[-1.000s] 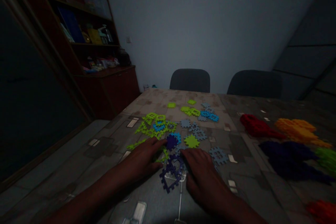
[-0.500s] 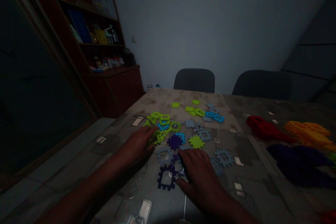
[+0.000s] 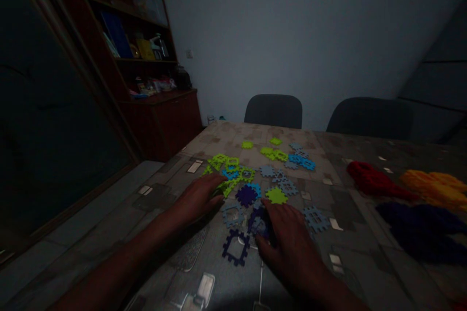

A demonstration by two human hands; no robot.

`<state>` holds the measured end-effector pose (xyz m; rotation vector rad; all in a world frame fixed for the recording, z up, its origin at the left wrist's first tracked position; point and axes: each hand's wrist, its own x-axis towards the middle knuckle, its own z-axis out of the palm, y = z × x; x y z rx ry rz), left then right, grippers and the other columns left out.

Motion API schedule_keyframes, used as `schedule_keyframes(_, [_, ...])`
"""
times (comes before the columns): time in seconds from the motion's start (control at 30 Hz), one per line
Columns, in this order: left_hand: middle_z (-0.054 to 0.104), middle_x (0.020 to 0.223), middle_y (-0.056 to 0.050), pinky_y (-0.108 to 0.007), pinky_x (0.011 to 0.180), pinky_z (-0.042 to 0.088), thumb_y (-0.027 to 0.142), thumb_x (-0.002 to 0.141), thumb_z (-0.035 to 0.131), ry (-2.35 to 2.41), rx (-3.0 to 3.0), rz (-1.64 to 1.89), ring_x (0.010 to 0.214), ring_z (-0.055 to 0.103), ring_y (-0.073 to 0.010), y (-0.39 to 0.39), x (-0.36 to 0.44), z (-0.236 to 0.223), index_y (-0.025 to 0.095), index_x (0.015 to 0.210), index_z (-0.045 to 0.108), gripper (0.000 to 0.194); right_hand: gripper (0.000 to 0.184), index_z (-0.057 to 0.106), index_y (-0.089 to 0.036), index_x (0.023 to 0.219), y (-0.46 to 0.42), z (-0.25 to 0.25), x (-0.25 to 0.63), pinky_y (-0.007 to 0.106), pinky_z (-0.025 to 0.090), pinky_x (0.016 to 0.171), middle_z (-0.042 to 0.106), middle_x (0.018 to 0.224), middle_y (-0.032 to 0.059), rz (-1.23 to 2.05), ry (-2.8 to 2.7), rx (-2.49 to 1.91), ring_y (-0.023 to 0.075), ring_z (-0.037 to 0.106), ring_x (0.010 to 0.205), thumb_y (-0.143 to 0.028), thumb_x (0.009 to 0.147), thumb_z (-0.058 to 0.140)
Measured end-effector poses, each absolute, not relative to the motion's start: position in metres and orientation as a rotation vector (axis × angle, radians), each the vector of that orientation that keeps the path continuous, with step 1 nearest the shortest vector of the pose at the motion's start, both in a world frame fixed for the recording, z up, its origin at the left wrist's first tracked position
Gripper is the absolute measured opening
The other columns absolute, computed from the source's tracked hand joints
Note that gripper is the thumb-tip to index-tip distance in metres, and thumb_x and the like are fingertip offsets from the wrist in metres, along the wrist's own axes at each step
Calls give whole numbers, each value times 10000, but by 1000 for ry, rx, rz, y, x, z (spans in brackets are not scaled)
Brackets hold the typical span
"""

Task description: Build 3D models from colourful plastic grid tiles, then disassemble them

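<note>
Left hand (image 3: 202, 195): fingers half-extended at piled lime-green, notched, plastic-looking tiles (image 3: 229, 187); grip indiscernible. Right hand (image 3: 288, 228): loosely curled, partly covering dark-purple, notched, plastic-looking tile (image 3: 252, 222); grip likewise indiscernible. All on patterned grey-brown table (image 3: 175, 272). Advisable: light touch, flat sliding, teeth kept unsnagged.

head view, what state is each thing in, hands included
Left hand: at the lime-green pile, grip unclear
Right hand: over dark pieces, grip unclear
Lime-green pile: loose, overlapping
Purple frame: flat, apart from both hands
Solid purple piece: overlapping a blue piece
Solid lime-green piece: flat
Red pieces: heaped
Lower cupboard: looks shut
</note>
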<state>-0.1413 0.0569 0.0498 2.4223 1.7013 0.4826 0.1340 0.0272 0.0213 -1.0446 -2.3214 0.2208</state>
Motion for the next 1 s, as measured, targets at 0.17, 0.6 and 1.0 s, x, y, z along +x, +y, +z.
schedule_keyframes(0.17, [611, 1348, -139, -436, 1076, 435, 198, 896, 592, 1683, 2419, 492, 1250, 565, -294, 55, -138, 52, 162, 1342, 557, 449, 702, 413, -83, 1407, 12, 14, 114, 552, 424, 982, 659, 1209, 175, 301, -2397, -846, 326, 590, 1090, -153, 757, 670])
schedule_keyframes(0.6, [628, 1332, -123, -447, 1082, 432, 206, 885, 628, 1709, 2365, 464, 1243, 574, -299, 51, -130, 57, 189, 1310, 585, 428, 720, 430, -112, 1433, 5, 4, 107, 508, 372, 1045, 664, 1208, 126, 320, -2452, -839, 296, 587, 1104, -207, 781, 722])
schedule_keyframes(1.0, [672, 1272, -70, -368, 1075, 439, 242, 940, 515, 1550, 2416, 541, 1190, 599, -232, 57, -126, 46, 224, 1238, 633, 321, 781, 459, -83, 1453, 2, 20, 105, 515, 333, 1081, 618, 1276, 169, 493, -2611, -1002, 337, 527, 1159, -210, 694, 590])
